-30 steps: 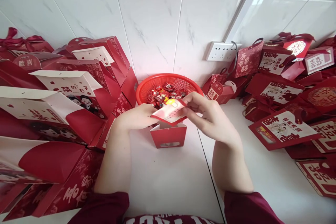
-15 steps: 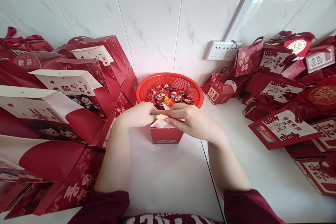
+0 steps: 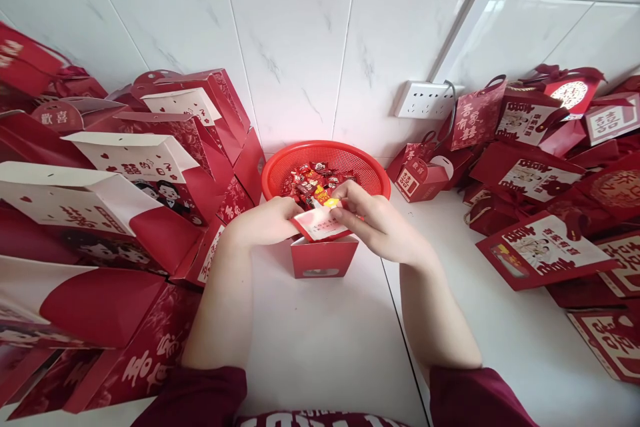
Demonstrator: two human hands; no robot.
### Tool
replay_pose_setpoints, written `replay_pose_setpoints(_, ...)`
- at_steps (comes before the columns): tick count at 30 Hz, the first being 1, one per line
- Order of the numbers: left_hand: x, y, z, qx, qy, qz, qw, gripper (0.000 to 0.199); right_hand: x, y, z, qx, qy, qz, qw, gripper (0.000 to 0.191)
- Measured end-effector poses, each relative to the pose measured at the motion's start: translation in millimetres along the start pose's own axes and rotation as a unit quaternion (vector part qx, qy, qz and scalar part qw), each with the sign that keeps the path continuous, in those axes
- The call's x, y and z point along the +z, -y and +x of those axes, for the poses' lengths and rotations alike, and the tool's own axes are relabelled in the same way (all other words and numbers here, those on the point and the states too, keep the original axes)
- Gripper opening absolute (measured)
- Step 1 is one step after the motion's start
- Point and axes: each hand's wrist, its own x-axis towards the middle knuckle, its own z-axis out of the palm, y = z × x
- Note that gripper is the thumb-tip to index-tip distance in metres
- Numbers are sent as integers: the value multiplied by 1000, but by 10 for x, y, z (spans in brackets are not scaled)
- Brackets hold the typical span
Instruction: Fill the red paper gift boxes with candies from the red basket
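Nearest: maroon shirt with white lettering [image 3: 320, 419] at the bottom edge, maroon short sleeves [image 3: 200, 392] either side, both below the grip. White smooth tabletop [image 3: 320, 340] under it all; thin dark straight seam [image 3: 401, 330] crosses it, to the right of the grip.

Red cardboard box with an oval cutout in its front [image 3: 325, 257] sits upright on the tabletop, directly below the grip.

Grip: right hand [image 3: 384, 225] pinches the upper right part of a pale pink-and-white printed card panel with a red edge [image 3: 316, 223], thumb in front. Small yellow patch [image 3: 331, 203] just at those fingertips. Left hand [image 3: 267, 221] touches the panel's left edge; fingertips hidden, can't tell if it's actually grasping. Panel is tilted, over the box's top; can't tell if it's joined to it.

Left of the grip, well apart: rows of red-and-white printed cardboard cartons [image 3: 133, 155], near to far. Right of it, also well apart: pile of red gift boxes with white labels [image 3: 545, 247].

Just beyond the grip: round red perforated plastic basket [image 3: 327, 147] holding small red wrapped candies [image 3: 305, 181]; hands cover part of its near rim. Beyond, to the right: small red arched-top cardboard box [image 3: 420, 180], then white multi-outlet socket strip [image 3: 425, 100] against the white grey-veined tile wall [image 3: 295, 47].
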Motion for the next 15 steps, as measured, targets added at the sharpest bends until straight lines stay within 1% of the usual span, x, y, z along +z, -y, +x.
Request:
replay_pose_setpoints(3,-7,1,-3,15,8,6,1000,29,17,14,8,23,47,-27,998,9)
replay_pose_setpoints(5,-11,10,-1,12,6,6,1000,29,26,26,9,31,52,-44,997,9)
replay_pose_setpoints(8,-12,16,1,10,6,-2,1000,27,29,43,4,1,52,-60,997,10)
replay_pose_setpoints(11,-6,12,6,9,2,-3,1000,25,25,53,-6,-30,77,-93,992,19)
replay_pose_setpoints(13,-1,16,13,2,-5,4,1000,23,24,52,-10,-30,92,-110,989,26)
replay_pose_setpoints(15,3,29,23,-2,-7,12,1000,21,27,44,-11,-29,92,-125,987,27)
